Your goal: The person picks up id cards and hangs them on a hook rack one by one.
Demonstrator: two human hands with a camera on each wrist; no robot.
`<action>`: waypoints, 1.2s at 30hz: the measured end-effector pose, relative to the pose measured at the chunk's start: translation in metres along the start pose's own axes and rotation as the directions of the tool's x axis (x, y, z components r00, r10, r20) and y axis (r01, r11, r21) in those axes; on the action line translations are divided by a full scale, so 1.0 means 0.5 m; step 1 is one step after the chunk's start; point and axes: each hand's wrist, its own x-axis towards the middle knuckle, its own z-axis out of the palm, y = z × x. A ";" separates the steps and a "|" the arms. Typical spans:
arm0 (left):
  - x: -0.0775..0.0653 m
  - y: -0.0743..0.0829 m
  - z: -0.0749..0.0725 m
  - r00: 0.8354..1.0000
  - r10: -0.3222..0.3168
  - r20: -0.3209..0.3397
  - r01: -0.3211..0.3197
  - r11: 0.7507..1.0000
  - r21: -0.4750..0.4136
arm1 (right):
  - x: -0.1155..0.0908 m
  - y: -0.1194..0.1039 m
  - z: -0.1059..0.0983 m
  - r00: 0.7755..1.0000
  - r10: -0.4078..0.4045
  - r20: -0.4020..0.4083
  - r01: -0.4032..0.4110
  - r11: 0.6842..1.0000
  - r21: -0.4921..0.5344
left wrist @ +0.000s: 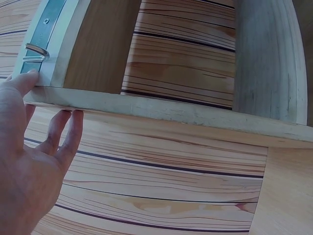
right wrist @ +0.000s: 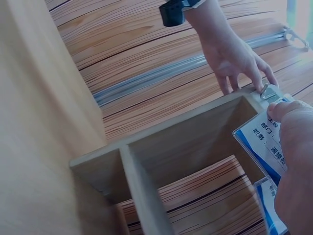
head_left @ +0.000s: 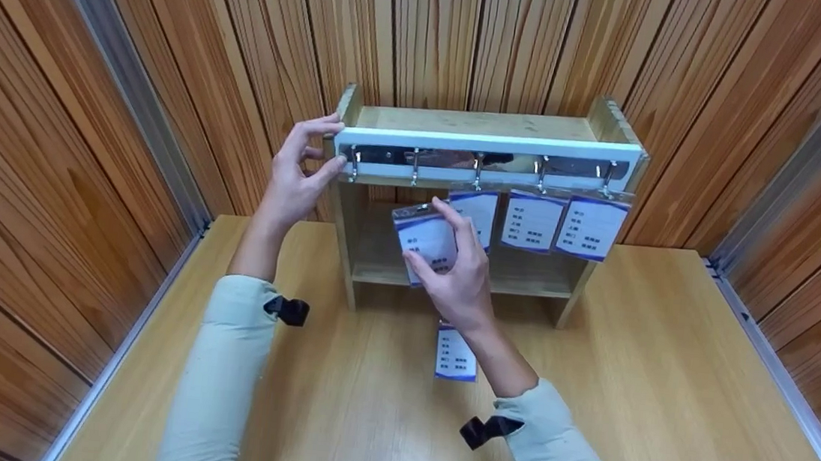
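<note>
Clear plastic covers the held badge (head_left: 417,236), pinched between thumb and fingers of my right grip (head_left: 463,275). It lies to the left of my palm, long axis near upright, its top leaning left. The second hook (head_left: 415,166) from the left stands bare just above that top edge, apart from it; my right grip looks the nearer. My left grip (head_left: 302,169) clasps the wooden rack (head_left: 477,122) at its left end, thumb on the hook rail (head_left: 404,140).

Head view: evenly bright, soft glare on the tabletop (head_left: 368,437). Wrist views: dimmer and bluish, the left bowing the wooden shelf (left wrist: 268,63) through lens distortion, the right washed out at one corner.
</note>
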 end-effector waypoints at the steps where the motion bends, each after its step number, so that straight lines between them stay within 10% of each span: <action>1: 0.001 -0.001 0.000 1.000 -0.004 -0.001 0.004 1.000 0.004 | 0.005 -0.001 0.001 1.000 -0.005 -0.003 0.005 1.000 0.001; 10: 0.019 -0.060 -0.018 1.000 0.006 0.001 -0.006 0.999 0.033 | 0.043 -0.018 0.014 1.000 -0.023 -0.019 0.023 1.000 -0.010; 36: -0.001 0.000 -0.002 1.000 0.000 0.010 0.000 1.000 0.005 | 0.064 -0.010 0.028 0.997 0.070 0.019 -0.069 0.997 -0.027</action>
